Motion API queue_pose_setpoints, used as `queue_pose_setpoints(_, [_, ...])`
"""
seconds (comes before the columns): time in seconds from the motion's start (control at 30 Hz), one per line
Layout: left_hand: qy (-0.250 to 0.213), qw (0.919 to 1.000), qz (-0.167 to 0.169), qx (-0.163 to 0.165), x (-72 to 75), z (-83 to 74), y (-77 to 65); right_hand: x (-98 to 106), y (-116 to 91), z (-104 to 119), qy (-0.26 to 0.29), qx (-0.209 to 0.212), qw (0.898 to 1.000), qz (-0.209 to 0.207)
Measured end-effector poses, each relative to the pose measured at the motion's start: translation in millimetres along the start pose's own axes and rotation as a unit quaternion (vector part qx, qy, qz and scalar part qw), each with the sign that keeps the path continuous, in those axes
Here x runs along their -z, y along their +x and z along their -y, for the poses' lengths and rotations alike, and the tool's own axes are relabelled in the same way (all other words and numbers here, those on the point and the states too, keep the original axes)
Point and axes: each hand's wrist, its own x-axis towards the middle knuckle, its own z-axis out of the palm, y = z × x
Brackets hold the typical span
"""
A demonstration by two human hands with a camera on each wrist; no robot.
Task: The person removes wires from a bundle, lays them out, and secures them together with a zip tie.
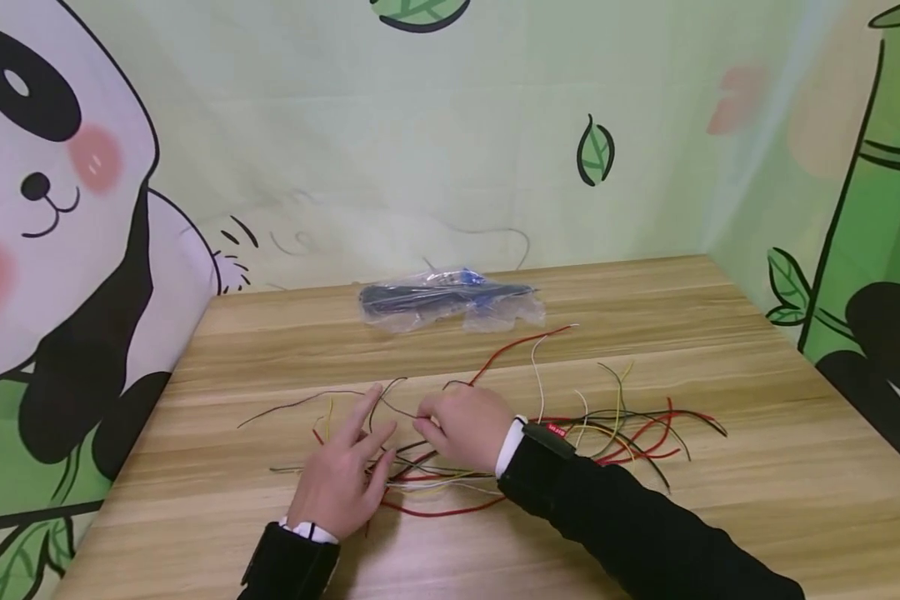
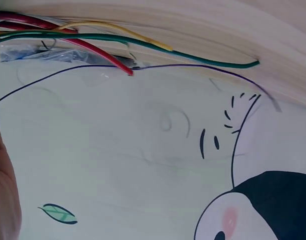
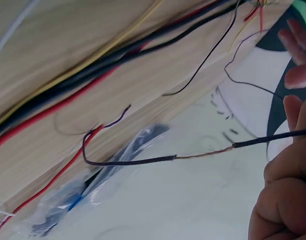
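My right hand (image 1: 468, 425) pinches a thin dark wire (image 3: 128, 163) between thumb and fingers, above the table. The right wrist view shows a short stretch of bare copper (image 3: 205, 153) partway along that wire. Its far end hooks round the end of a red wire (image 3: 48, 182), which trails toward the back. Close by, my left hand (image 1: 337, 483) lies over a bundle of loose wires, its fingers spread and fairly straight. The dark wire's thin tail (image 2: 192, 65) runs past the left fingertips and out to the left.
Several red, black, yellow, green and white wires (image 1: 645, 442) spread right under my right forearm. A clear plastic bag (image 1: 450, 300) with dark items lies near the table's back edge. Behind the wooden table (image 1: 780, 467) hangs a panda-printed backdrop (image 1: 450, 167).
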Motion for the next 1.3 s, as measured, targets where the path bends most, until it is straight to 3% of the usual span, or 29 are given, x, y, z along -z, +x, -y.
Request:
queue_pose_setpoints(0.2, [-0.026,0.9988,0.020,-0.036,-2.2,-4.7,-1.2,-4,-3,9,-0.013,0.047,0.999,-0.010])
queue_pose_setpoints(0.47, [-0.036,0.9990,0.012,-0.022,-2.1,-2.8,-1.2,0,-8,6,0.004,0.032,0.999,0.011])
queue_pose_setpoints(0.67, [-0.038,0.9991,-0.001,-0.017,-2.0,-1.0,-1.2,3,-18,-5,0.017,0.019,1.000,-0.004])
queue_pose_setpoints(1.0, [-0.035,0.9992,-0.012,-0.016,-1.6,-1.3,-1.0,18,-40,-32,-0.020,0.013,0.993,-0.115])
queue_pose_setpoints(1.3, [-0.033,0.9993,-0.017,0.002,2.4,-2.6,0.9,53,-68,-55,-0.073,0.014,0.979,-0.188])
